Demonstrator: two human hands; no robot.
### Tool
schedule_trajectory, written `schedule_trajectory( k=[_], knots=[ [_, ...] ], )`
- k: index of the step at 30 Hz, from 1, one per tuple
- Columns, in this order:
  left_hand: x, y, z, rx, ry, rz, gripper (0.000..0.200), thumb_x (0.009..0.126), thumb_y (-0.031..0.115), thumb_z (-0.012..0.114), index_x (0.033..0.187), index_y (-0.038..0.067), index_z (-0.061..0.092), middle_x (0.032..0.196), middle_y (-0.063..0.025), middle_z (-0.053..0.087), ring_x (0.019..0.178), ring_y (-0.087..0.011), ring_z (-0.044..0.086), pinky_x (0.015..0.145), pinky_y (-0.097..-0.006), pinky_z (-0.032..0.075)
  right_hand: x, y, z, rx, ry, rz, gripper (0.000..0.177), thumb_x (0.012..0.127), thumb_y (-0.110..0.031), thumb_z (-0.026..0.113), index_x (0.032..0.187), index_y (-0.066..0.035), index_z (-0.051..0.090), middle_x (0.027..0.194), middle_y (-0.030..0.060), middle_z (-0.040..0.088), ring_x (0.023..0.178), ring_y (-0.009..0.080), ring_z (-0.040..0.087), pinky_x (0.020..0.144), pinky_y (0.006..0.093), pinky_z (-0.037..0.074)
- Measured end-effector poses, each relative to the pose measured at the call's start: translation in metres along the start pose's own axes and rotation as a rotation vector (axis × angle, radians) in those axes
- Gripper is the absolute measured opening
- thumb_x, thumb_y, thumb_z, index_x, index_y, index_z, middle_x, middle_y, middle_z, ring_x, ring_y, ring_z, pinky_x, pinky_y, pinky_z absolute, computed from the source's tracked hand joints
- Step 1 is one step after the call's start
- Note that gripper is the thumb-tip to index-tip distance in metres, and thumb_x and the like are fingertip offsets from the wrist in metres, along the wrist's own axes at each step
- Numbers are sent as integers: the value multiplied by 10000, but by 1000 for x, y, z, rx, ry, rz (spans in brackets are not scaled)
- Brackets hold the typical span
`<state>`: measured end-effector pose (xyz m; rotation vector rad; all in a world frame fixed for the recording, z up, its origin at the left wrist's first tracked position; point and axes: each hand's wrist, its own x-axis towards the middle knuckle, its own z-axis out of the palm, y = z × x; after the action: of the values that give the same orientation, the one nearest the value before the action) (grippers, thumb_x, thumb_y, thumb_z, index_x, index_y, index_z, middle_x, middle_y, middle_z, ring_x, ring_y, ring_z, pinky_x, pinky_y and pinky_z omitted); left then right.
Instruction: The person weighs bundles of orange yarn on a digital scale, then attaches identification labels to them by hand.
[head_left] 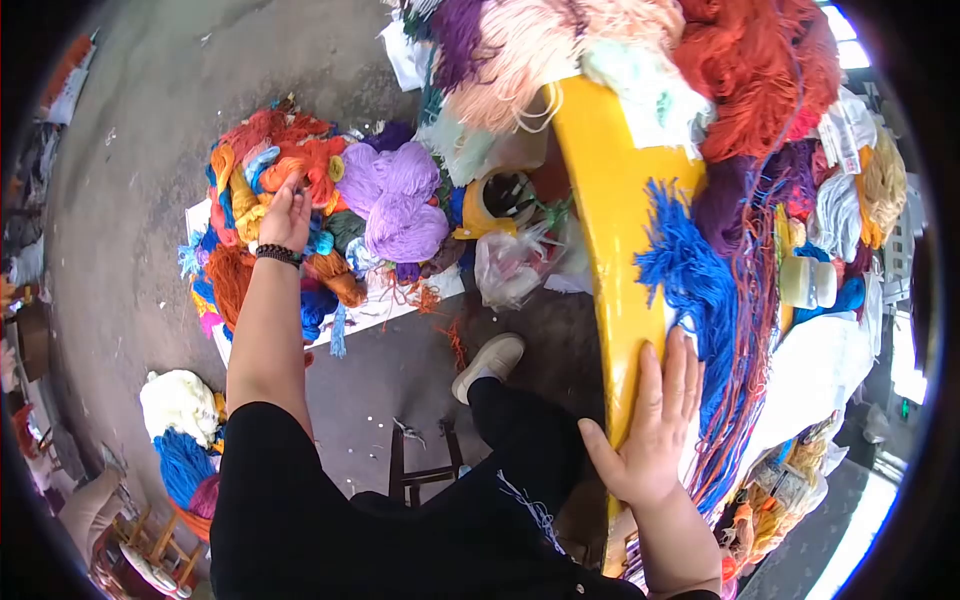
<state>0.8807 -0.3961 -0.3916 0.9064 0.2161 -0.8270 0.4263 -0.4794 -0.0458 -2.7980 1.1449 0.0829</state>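
A: Well, can any writing be read anywhere?

B: White paper tags (845,125) are seen among the skeins at the upper right, but whatever is printed on them is too small to be made out.

A: How is the yarn by the left hand to be described?

B: A yarn pile (330,230) is heaped on a white sheet (405,298) spread over the grey floor (150,150). Orange skeins (305,160) and purple skeins (395,200) are seen in it, with blue and teal mixed in. The left hand (285,215), with a dark beaded bracelet (278,256) at the wrist, is laid on the orange skeins with its fingers stretched out and spread. Nothing is seen closed in it, though the palm side is hidden.

A: And the right hand?

B: The right hand (648,430) is pressed flat, fingers open and apart, against the yellow counter edge (600,180). Its fingertips are met by a hank of blue yarn (690,270) hung over that edge. Nothing is gripped.

A: What is cut off or unclear?

B: The counter top is buried under red-orange yarn (760,70) and peach yarn (520,50), so its surface is not seen. Between counter and pile, a pale shoe (488,362) and a dark wooden stool (425,470) are partly covered by black clothing. A second heap (178,400), white and blue, is bent by the lens rim at the lower left.
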Motion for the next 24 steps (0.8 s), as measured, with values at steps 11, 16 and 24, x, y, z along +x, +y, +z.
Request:
schedule_trajectory(
  k=[11,16,24],
  knots=[
    [-253,22,96,-191,-618,-58,263,894,199,576,1119,66,552,1093,-24,582,882,-160,535,740,-344,435,-7,0,-5,88,102,16,876,677,-400,732,1385,-41,361,1447,259,278,1333,432,267,1090,561,144],
    [-391,38,138,-133,-944,-320,250,897,206,560,1099,60,551,1079,-69,568,862,-181,531,694,-363,450,-48,-18,-27,399,153,-135,952,613,-366,802,1383,-36,348,1406,255,324,1318,432,287,1073,549,202],
    [-510,8,228,-81,-1653,-716,299,936,225,514,1173,43,523,1107,-97,542,813,-168,509,700,-345,459,-245,-67,-103,1411,42,-33,703,767,-189,675,1364,-54,330,1219,205,526,1143,343,521,921,406,426]
  ],
)
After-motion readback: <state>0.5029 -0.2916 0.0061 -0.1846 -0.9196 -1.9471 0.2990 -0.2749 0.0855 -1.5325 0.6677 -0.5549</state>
